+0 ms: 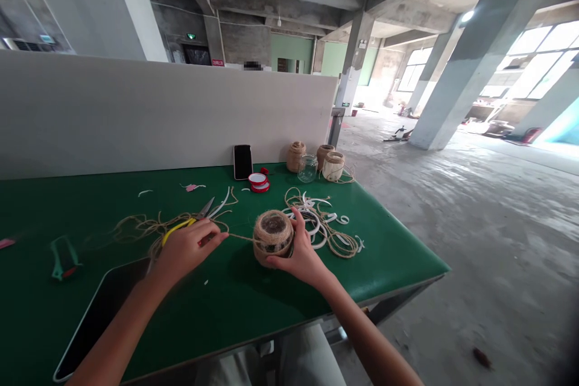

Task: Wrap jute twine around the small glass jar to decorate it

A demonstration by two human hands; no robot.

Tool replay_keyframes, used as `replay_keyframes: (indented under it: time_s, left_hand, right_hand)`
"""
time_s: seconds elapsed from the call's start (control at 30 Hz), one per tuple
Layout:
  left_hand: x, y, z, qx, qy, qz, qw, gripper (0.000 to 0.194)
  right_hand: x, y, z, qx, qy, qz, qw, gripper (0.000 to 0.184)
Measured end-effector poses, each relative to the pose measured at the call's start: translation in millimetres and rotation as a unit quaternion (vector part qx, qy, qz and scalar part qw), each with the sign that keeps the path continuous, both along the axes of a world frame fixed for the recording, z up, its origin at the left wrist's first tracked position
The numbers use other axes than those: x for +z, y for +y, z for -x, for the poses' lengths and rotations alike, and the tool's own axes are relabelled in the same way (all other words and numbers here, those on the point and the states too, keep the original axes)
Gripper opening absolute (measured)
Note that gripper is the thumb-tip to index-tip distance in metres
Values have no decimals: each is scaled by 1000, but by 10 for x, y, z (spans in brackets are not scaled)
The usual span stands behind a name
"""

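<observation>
A jar wrapped in jute twine (272, 236) lies on its side on the green table (235, 307), its bottom toward me. My right hand (302, 253) grips it from the right and below. My left hand (192, 247) is closed in a pinch on the twine strand (239, 237), which runs taut from it to the jar. Yellow-handled scissors (190, 221) lie just beyond my left hand, over a loose tangle of twine (140, 226).
White strip offcuts and twine loops (323, 226) lie right of the jar. At the back stand a phone (243, 161), red tape rolls (259, 181), a bare glass jar (307, 168) and wrapped jars (333, 166). A dark tablet (97, 313) and green cutter (63, 257) lie left.
</observation>
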State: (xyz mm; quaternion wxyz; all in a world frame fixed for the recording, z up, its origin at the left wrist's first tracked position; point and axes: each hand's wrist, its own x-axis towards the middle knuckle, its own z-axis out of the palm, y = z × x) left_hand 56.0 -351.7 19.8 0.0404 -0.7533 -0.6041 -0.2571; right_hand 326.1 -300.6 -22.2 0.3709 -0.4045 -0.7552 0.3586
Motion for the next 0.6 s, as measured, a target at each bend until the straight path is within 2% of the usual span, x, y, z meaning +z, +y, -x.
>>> replay_keyframes:
  time_s: [0.07,0.17,0.23,0.3,0.37,0.47,0.6]
  left_hand:
    - [-4,16,-11,0,6,-4,1000,37]
    - [-8,28,-33,5,16,-9,1000,40]
    - [-4,32,-46,9,21,-8,1000,41]
    - [6,38,-58,9,24,-6,1000,42]
    - [18,48,-71,8,24,-8,1000,42]
    - [30,61,-84,9,24,-13,1000,43]
    - [32,67,-82,5,22,-17,1000,44]
  right_hand:
    - [7,44,-20,39,22,13,999,115]
    - [17,114,-45,132,73,23,988,111]
    - [21,133,-56,161,80,23,983,110]
    - [14,115,-50,126,48,12,991,116]
    - [-7,68,-14,53,-1,-19,998,126]
    - [-51,-5,94,-37,-40,-80,995,134]
    - [-72,-26,205,-64,-20,-83,994,127]
